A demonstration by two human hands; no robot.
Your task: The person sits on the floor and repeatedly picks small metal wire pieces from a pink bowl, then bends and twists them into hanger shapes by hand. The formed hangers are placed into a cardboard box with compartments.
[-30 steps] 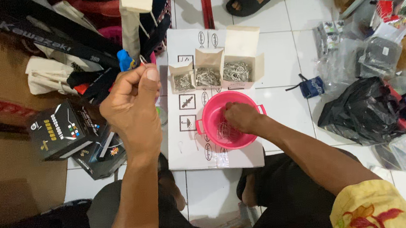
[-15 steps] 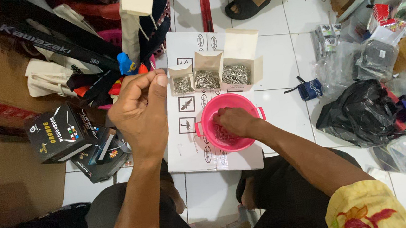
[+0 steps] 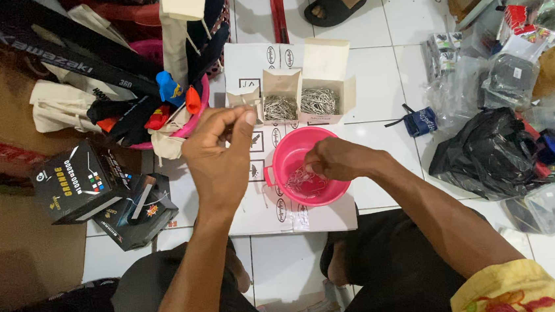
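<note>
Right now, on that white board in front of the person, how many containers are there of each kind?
Small open cardboard boxes of metal clips: 3, namely left, middle, right
Pink bowl: 1
Total: 4
The right hand reaches into the bowl.

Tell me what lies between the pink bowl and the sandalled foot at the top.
In the head view, open cardboard boxes of metal clips sit between the pink bowl and the sandalled foot, on flat white cardboard.

My left hand is up, fingers pinched together. My right hand is down low, fingers curled, maybe holding something.
</note>
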